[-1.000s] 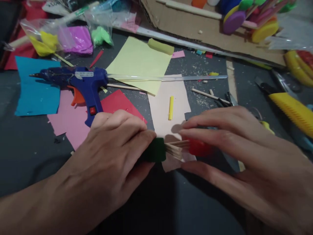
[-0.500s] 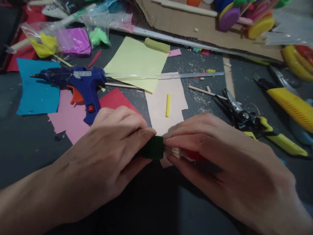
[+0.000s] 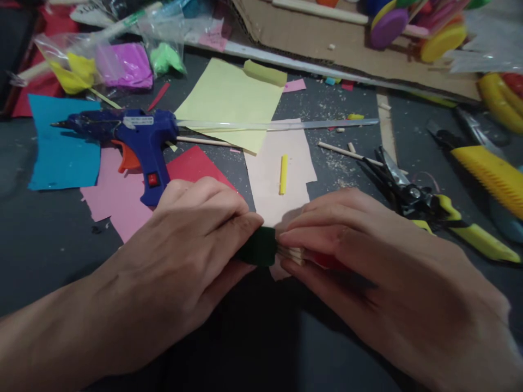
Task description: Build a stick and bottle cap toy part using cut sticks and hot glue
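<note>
Fingers closed, my left hand (image 3: 196, 250) pinches a dark green piece (image 3: 260, 246) whose left part is hidden under the fingers. From its right end come several thin wooden sticks (image 3: 291, 253), stacked together. Thumb and fingertips of my right hand (image 3: 368, 267) are closed on these sticks, close beside the green piece. Something red (image 3: 322, 259) shows partly beneath the right fingers; its shape is hidden. Just beyond the hands lies a pale pink paper (image 3: 275, 185) with a short yellow strip (image 3: 283, 174) on it.
A blue glue gun (image 3: 126, 128) with a long clear glue stick (image 3: 318, 125) lies across coloured papers. Yellow-handled pliers (image 3: 417, 193) and a yellow-handled tool (image 3: 490, 177) are at the right. Bagged clay (image 3: 125, 65) and a cardboard sheet (image 3: 318, 62) lie at the back.
Both hands keep their hold on the green piece and sticks, nearly still. The view has shifted slightly, so things at the right appear a little further right.
</note>
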`<state>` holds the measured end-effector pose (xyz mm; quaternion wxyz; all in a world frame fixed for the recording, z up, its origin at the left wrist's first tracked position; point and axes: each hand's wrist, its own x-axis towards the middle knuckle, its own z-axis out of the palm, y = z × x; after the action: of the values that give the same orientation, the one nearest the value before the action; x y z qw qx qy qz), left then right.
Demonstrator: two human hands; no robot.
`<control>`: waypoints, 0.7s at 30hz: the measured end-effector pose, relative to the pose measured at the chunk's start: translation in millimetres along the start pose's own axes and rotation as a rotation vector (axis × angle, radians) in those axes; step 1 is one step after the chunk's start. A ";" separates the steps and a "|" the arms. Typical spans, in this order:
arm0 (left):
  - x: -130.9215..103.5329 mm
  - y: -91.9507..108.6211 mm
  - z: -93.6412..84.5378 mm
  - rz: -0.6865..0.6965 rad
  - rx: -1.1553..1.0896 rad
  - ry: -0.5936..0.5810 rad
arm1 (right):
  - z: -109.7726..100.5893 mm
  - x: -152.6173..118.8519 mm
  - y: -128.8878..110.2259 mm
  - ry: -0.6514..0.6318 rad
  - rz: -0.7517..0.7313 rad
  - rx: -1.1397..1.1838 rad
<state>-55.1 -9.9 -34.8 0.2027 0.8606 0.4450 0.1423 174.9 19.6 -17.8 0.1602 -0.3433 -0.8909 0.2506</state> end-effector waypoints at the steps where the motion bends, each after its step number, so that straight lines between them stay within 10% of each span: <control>1: 0.0 0.3 0.0 -0.001 -0.001 0.002 | -0.1 0.5 -0.1 -0.001 0.001 0.002; 21: 0.5 2.7 -0.9 -0.025 -0.001 -0.008 | 0.9 -2.2 0.0 0.002 -0.004 -0.019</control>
<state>-53.3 -10.7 -32.7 0.2065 0.8554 0.4550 0.1366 176.1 17.7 -18.7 0.1583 -0.3435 -0.8937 0.2414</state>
